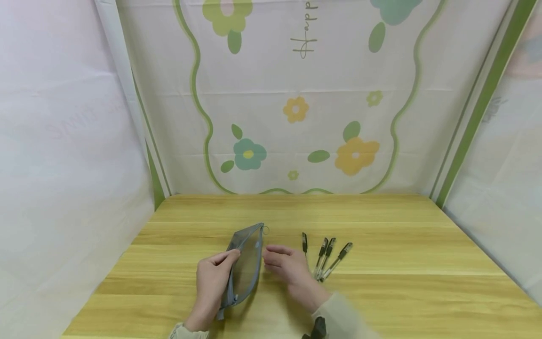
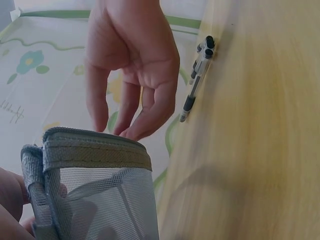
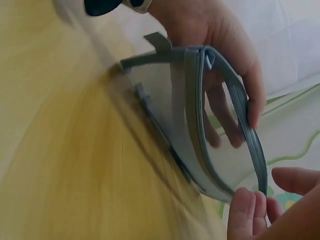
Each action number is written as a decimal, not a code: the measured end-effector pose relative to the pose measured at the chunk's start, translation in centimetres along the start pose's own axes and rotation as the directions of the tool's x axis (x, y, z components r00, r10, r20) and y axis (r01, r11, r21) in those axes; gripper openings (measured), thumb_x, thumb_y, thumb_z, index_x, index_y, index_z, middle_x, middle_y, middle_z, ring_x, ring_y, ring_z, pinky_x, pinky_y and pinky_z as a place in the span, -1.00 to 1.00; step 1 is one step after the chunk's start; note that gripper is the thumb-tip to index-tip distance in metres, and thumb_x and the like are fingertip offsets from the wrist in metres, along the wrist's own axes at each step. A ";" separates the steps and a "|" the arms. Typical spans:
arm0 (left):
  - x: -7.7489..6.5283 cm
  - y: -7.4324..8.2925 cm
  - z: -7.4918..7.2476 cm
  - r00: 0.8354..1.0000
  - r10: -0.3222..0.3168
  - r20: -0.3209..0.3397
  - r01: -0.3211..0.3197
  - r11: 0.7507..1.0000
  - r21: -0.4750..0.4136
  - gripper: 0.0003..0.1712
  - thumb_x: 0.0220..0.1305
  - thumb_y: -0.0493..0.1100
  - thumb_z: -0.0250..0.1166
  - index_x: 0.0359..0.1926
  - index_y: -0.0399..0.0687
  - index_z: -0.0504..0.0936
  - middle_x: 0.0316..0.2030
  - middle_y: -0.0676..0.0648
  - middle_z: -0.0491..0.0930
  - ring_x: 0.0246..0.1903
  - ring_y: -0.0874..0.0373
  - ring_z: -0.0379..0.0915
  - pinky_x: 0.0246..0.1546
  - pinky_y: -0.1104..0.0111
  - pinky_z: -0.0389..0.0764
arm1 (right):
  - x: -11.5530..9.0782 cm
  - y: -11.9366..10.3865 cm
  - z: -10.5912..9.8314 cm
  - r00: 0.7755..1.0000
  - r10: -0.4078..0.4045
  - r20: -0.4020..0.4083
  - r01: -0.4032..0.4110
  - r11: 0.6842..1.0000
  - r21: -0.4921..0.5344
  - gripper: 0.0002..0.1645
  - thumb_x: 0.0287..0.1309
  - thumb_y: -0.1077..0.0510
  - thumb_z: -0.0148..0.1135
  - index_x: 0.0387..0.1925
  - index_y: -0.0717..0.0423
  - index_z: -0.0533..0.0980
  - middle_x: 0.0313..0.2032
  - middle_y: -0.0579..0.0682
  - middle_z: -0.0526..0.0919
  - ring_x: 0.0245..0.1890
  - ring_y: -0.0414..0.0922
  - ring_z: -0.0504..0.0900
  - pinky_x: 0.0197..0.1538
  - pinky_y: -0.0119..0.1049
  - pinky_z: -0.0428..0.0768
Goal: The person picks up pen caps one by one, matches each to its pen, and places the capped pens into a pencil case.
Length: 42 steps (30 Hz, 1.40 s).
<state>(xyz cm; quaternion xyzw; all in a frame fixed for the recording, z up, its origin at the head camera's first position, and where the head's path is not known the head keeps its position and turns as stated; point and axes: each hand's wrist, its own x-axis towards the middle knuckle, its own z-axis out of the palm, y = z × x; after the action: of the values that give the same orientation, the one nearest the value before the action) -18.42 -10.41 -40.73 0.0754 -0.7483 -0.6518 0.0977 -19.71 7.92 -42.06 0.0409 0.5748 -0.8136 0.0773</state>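
My left hand pinches one side of a grey-blue mesh zipper pouch between thumb and fingers. The pouch stands tilted over the table with its zipped mouth parted, and a small ring hangs at its far corner. Beside that mouth is my right hand, its fingers loosely bent and nothing seen between them. In the left wrist view, the right fingertips come right at the pouch's rim. Several pens with black caps and clear barrels lie to the right of my right hand.
The wood-grain table spreads out under both hands. A white curtain printed with flowers closes off the back, and pale sheets hang at both sides. A dark strap piece shows by my right wrist.
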 end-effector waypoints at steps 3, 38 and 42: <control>0.0 0.0 0.0 1.000 -0.002 -0.001 0.002 1.000 0.001 -0.73 0.21 -0.11 0.42 -0.16 -0.20 0.78 -0.09 -0.10 0.69 0.12 -0.10 0.49 0.17 0.04 0.45 | 0.0 -0.7 -1.7 0.999 -0.016 0.042 0.018 0.998 -0.062 -0.44 0.12 0.25 0.41 0.12 0.43 0.47 0.02 0.29 0.60 -0.01 0.15 0.62 0.08 -0.11 0.59; 0.4 -0.2 -0.1 1.000 -0.007 0.003 0.007 1.000 0.009 -0.75 0.19 -0.12 0.43 -0.19 -0.19 0.78 -0.12 -0.09 0.70 0.13 -0.10 0.48 0.20 0.04 0.41 | 2.8 -6.4 -10.7 0.982 0.127 0.138 -0.083 0.954 -0.287 -0.27 0.41 0.28 0.03 0.39 0.58 -0.04 0.32 0.54 0.15 0.31 0.37 0.22 0.28 0.09 0.35; 0.4 -0.2 0.0 1.000 -0.010 0.000 0.010 1.000 0.002 -0.75 0.19 -0.13 0.43 -0.19 -0.21 0.78 -0.13 -0.10 0.70 0.12 -0.10 0.48 0.20 0.03 0.41 | 3.0 -6.5 -10.4 0.981 0.154 0.119 -0.114 0.950 -0.290 -0.23 0.39 0.25 0.08 0.38 0.59 -0.05 0.32 0.56 0.11 0.31 0.40 0.20 0.27 0.11 0.36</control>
<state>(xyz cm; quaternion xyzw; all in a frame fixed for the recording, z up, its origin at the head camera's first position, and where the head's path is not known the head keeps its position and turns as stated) -18.79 -10.55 -40.92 0.0792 -0.7487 -0.6514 0.0942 -24.06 19.58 -40.00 0.0112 0.6738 -0.7171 0.1777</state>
